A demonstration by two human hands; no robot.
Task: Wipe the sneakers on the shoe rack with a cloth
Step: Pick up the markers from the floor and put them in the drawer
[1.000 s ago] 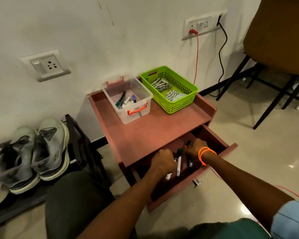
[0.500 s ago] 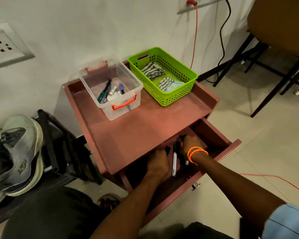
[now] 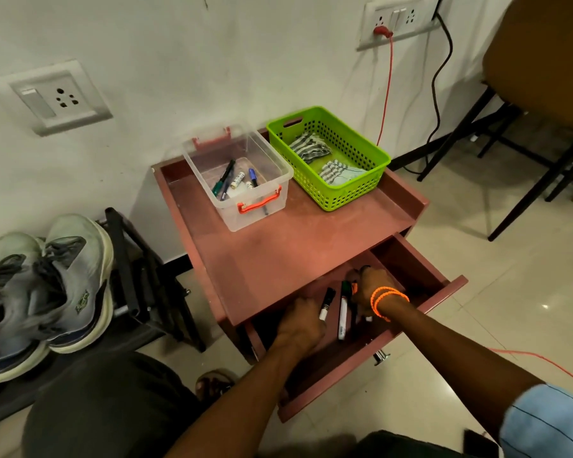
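Currently: both hands inside the open drawer, sneakers untouched on the rack

At far left, the pair of grey sneakers rests side by side on the black shoe rack, toes toward the wall, laces loose. No hand touches them. A wall socket is mounted above the rack.

To the right of the rack stands a reddish-brown side table with a raised rim. On its top, toward the wall, sits a clear plastic box with orange handles, holding several pens and markers. Just beside it, to the right, sits a green basket containing two folded striped cloths, one behind the other.

Below the table top, the drawer is pulled out. The left hand is inside the drawer at its left part, knuckles up, fingers curled; whether they grasp anything cannot be determined. Markers lie in the drawer between the two hands. The right hand, with orange bands at the wrist, is deeper in the drawer, fingers bent down among the markers; a firm grasp cannot be confirmed.

At far right, a chair stands on the tiled floor, and a red cable and a black cable run down from a second wall socket
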